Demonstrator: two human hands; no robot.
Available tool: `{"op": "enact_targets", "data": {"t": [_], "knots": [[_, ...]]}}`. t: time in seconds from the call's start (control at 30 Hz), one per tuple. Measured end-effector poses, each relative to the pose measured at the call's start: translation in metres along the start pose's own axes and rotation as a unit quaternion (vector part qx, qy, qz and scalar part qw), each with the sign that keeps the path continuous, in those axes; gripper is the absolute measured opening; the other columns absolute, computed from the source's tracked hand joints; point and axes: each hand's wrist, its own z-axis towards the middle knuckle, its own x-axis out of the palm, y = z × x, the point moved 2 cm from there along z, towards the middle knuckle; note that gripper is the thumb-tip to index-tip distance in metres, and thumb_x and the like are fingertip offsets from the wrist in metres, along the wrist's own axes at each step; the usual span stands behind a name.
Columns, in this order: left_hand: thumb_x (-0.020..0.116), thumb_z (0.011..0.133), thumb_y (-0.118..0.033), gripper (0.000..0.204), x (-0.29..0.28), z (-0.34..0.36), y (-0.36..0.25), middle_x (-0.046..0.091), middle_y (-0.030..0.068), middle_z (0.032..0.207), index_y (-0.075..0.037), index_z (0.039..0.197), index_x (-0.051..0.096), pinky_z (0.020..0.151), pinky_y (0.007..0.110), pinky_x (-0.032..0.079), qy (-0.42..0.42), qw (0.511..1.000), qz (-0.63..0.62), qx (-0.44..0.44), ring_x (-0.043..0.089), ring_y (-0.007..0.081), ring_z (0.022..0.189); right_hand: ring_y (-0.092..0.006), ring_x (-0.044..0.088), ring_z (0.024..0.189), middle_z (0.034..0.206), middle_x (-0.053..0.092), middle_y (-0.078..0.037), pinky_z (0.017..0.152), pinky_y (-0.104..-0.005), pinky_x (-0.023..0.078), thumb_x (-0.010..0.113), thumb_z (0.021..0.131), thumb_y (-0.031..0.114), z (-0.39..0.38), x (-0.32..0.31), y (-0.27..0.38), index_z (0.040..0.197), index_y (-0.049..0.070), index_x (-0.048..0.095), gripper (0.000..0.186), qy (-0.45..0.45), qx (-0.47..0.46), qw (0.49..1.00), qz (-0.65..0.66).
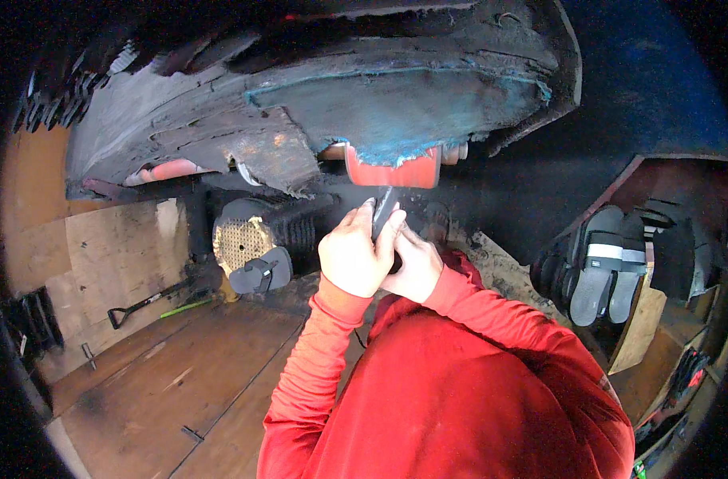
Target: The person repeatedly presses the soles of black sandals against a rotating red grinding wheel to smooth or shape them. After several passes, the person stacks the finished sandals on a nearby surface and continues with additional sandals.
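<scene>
Both my hands grip a dark sandal (385,209), seen nearly edge-on and mostly covered by my fingers. Its far end is at the lower edge of a red sanding wheel (392,172); whether they touch, I cannot tell. My left hand (351,251) is closed around the sandal's left side, and my right hand (413,262) is closed on its right side, the two hands close together. A ragged grey and blue cover (396,108) hangs over the wheel's top.
At left, a grey sandal (260,271) leans by a perforated tan round end (240,242) of a dark stack. Several grey sandals with white-banded straps (607,263) stand at right. A black-handled tool (148,307) lies near the brown wooden boards (164,383).
</scene>
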Motion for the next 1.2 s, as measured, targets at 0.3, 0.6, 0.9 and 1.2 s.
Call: {"op": "enact_targets", "data": {"t": [0.3,0.6,0.9,1.2], "knots": [[0.069,0.094,-0.027,0.033,0.029,-0.004,0.01,0.07,0.0254,0.091,0.004,0.101,0.069,0.072,0.041,0.057,0.024,0.988,-0.117,-0.094,0.072,0.0369,0.083,-0.0473,0.035,0.143,0.16,0.028,-0.025,0.108,-0.0476,0.047,0.081,0.069,0.019,0.007,-0.02,-0.017,0.151,0.006,0.039,0.093,0.006,0.017,0.994,-0.106],[0.071,0.092,-0.012,0.032,-0.059,-0.058,0.012,0.074,0.0173,0.108,0.002,0.121,0.067,0.088,0.032,0.055,-0.015,0.967,-0.245,-0.066,0.072,0.0201,0.098,-0.0467,0.044,0.135,0.146,0.048,-0.025,0.112,-0.0485,0.039,0.075,0.084,0.034,-0.037,-0.078,0.039,0.145,0.011,0.049,0.07,0.042,-0.115,0.975,-0.187],[0.059,0.091,-0.005,0.062,-0.133,-0.047,-0.02,0.061,0.0165,0.136,-0.005,0.15,0.042,0.095,0.03,0.048,0.167,0.919,-0.35,0.074,0.062,0.0166,0.114,-0.0295,0.066,0.076,0.085,0.068,-0.01,0.075,-0.041,0.054,0.07,0.073,0.006,-0.012,-0.152,0.182,0.119,0.01,0.068,0.046,0.031,-0.202,0.871,-0.447],[0.064,0.081,-0.007,0.061,-0.22,-0.024,-0.06,0.059,0.0138,0.138,0.002,0.14,0.053,0.112,0.035,0.037,0.099,0.851,-0.488,0.164,0.053,0.0213,0.129,-0.05,0.032,0.142,0.146,0.049,-0.018,0.111,-0.0753,0.02,0.083,0.064,0.052,-0.088,-0.198,0.335,0.107,0.035,0.07,0.048,-0.269,-0.364,0.589,-0.67]]}}
